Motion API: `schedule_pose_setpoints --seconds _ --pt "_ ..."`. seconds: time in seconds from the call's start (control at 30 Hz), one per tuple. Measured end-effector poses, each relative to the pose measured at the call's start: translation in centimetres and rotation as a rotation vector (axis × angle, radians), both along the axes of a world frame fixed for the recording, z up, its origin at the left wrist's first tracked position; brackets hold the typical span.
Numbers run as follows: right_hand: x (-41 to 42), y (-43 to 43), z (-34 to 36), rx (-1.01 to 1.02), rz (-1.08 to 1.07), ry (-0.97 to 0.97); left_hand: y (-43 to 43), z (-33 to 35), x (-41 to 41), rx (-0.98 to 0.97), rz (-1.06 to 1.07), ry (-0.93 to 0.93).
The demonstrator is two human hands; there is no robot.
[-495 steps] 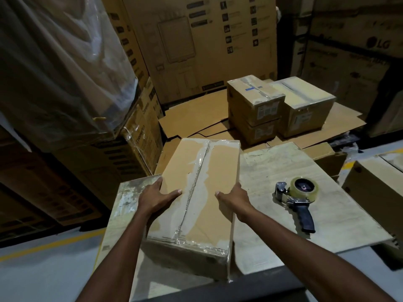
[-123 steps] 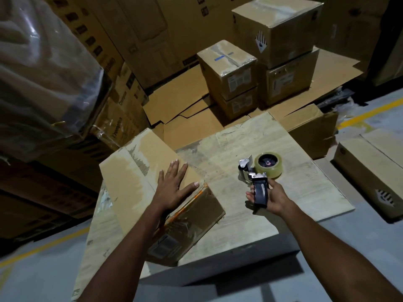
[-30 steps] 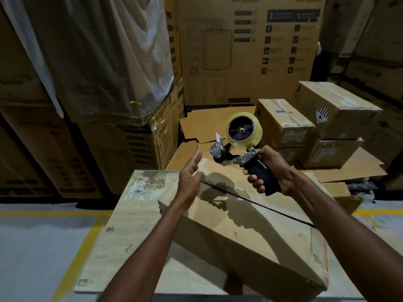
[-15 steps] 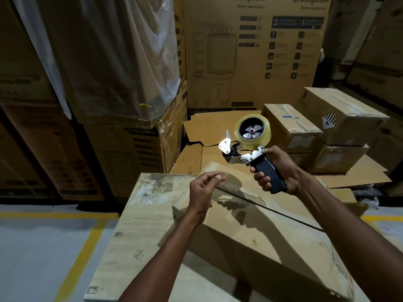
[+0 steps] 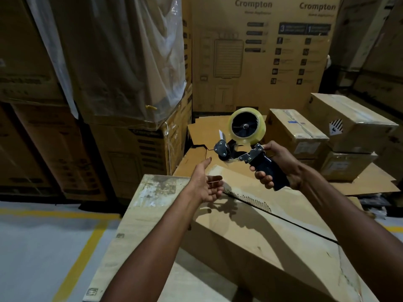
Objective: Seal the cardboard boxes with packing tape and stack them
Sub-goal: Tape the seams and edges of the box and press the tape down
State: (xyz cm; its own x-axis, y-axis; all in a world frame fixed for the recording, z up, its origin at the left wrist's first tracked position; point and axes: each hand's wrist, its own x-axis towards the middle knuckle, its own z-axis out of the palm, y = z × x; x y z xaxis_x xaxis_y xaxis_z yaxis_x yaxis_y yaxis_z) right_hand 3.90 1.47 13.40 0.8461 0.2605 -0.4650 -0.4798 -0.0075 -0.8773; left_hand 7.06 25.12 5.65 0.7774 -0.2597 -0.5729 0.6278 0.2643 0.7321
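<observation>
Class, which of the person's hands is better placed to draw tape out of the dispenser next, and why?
Left. The left hand is free and open close to the front roller of the tape dispenser; the right hand is occupied gripping its handle above the box.

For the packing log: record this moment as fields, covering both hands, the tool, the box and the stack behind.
right hand: grips the tape dispenser by its dark handle, raised above the box
left hand: open, fingers relaxed, just below the dispenser's front
box: lies on the table, top seam a dark gap
tape roll: clear, mounted on the dispenser
stacked boxes: taped shut, behind on the right
</observation>
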Motion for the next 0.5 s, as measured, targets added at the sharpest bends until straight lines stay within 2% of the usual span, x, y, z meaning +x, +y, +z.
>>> schedule_pose_setpoints --seconds 0.07,0.13,0.2,0.3,0.5 --pt "0.2 0.0 0.0 -0.005 0.016 0.003 -0.1 0.4 0.7 0.003 0.013 0.018" --pt "0.4 -0.2 -0.1 0.009 0.021 0.007 -0.4 0.4 1.3 0.023 0.097 -0.06" --pt "0.7 -0.4 -0.3 0.035 0.022 0.011 -0.6 -0.2 2.0 0.052 0.182 -0.275" --pt "0.9 -0.8 -0.6 0.073 0.031 0.014 -0.8 -0.6 1.8 0.018 0.147 -0.549" --pt "1.2 -1.4 -1.1 0.097 0.013 0.028 -1.7 -0.5 1.0 0.082 0.179 -0.629"
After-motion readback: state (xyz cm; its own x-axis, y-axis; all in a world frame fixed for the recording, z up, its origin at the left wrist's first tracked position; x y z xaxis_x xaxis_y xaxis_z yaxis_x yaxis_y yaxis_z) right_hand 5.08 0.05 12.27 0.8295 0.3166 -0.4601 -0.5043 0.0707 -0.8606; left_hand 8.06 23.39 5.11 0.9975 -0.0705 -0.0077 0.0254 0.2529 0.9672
